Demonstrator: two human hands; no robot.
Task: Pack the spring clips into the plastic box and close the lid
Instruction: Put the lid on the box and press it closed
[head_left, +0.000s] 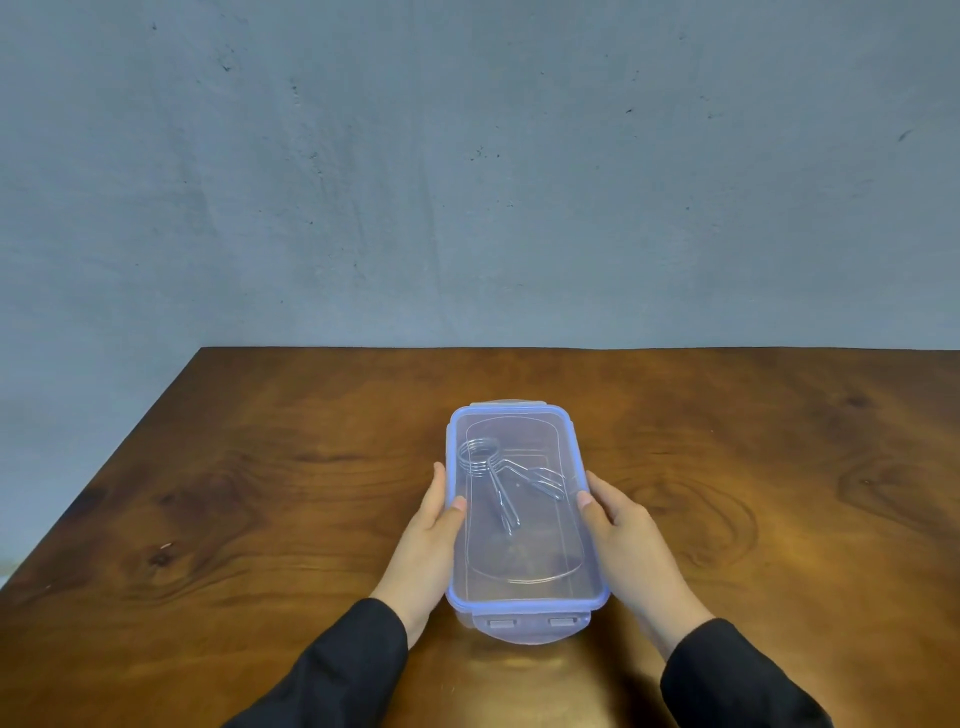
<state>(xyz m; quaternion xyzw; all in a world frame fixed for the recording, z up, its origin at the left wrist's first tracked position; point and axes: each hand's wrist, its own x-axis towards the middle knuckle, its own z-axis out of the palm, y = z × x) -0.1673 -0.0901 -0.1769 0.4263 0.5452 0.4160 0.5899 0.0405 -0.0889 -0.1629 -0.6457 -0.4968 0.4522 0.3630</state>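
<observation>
A clear plastic box (524, 603) with a bluish lid (519, 421) lies lengthwise on the wooden table. The lid rests on top of the box. Through it I see a metal spring clip (480, 457) with a coiled ring and long wire handles, in the box's far half. My left hand (426, 540) clasps the box's left long side, thumb on the lid's edge. My right hand (623, 540) clasps the right long side the same way. The near latch flap (532, 622) sticks outward, not folded down. The far flap is barely visible.
The brown wooden table (260, 519) runs out to the left edge near the image's left side and meets a grey wall (467, 182) at the back. Black sleeves cover both forearms.
</observation>
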